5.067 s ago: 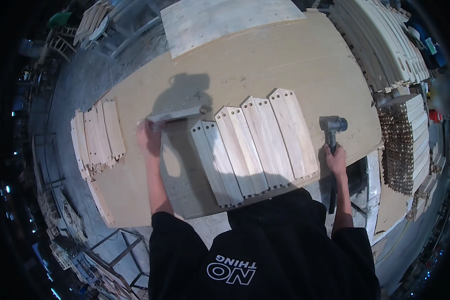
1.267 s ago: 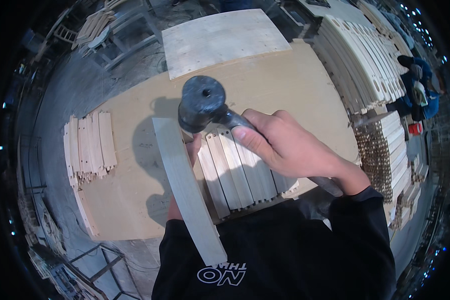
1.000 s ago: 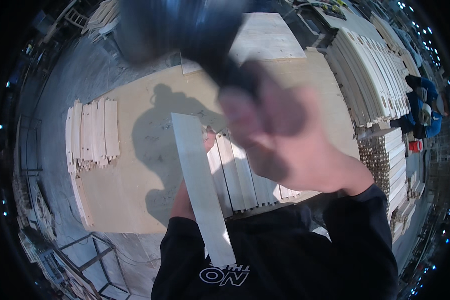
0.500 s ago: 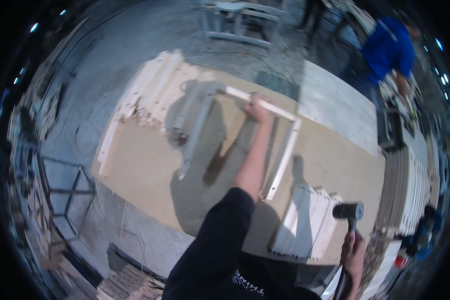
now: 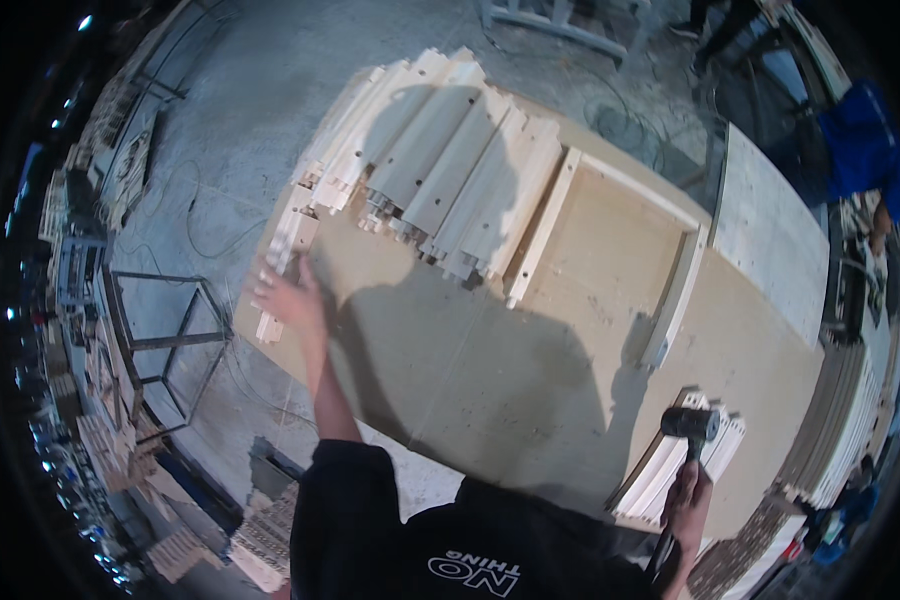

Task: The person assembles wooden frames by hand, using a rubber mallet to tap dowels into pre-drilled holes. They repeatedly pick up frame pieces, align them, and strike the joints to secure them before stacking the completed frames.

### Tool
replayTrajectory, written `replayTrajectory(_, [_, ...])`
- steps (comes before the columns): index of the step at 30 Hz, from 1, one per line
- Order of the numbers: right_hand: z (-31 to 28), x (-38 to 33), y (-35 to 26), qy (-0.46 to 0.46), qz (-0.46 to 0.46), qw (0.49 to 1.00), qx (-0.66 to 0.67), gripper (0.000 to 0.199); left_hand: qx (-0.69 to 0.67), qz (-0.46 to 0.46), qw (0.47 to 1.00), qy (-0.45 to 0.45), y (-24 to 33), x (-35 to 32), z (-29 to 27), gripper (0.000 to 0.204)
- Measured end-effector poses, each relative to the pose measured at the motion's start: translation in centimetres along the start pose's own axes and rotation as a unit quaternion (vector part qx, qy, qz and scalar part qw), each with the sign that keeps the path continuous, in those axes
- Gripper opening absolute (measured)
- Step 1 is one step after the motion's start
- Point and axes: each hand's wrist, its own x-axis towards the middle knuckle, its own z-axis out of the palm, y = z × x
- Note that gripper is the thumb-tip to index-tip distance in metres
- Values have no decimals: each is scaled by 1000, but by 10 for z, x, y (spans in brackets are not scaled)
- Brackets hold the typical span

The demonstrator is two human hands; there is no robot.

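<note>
My left hand (image 5: pixel 292 300) has its fingers spread at the table's left edge, over a short row of pale wooden strips (image 5: pixel 295 235); whether it touches them is hard to tell. My right hand (image 5: pixel 688 498) is closed round the handle of a mallet (image 5: pixel 691 423) with a dark head, held upright at the lower right. A three-sided wooden frame (image 5: pixel 682 290) lies right of centre, its open side toward me. Beside it, a large group of wooden strips with drilled holes (image 5: pixel 440 165) covers the far left of the table. Below the mallet head lies a smaller stack of strips (image 5: pixel 670 470).
The brown board tabletop (image 5: pixel 420 340) carries my shadow. A pale panel (image 5: pixel 770 235) adjoins it at the far right, near a person in blue (image 5: pixel 865 145). A metal stand (image 5: pixel 175 340) is left of the table. Stacked boards (image 5: pixel 825 430) stand at the right.
My left hand has let go of the frame's far rail and moved left to the strips at the table edge. The view has shifted; my right hand still holds the mallet.
</note>
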Motion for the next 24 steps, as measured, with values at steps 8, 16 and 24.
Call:
replayTrajectory(8, [7,7,-14,-16,18,998,-54,29,6,167,962,-215,-80,-80,3,52])
replayTrajectory(16, [-36,-16,60,24,50,998,20,38,-319,78,753,-570,-38,-204,-151,69])
replayTrajectory(24, [-106,-35,159,63,76,988,118,41,-96,612,651,-439,79,-274,-187,61])
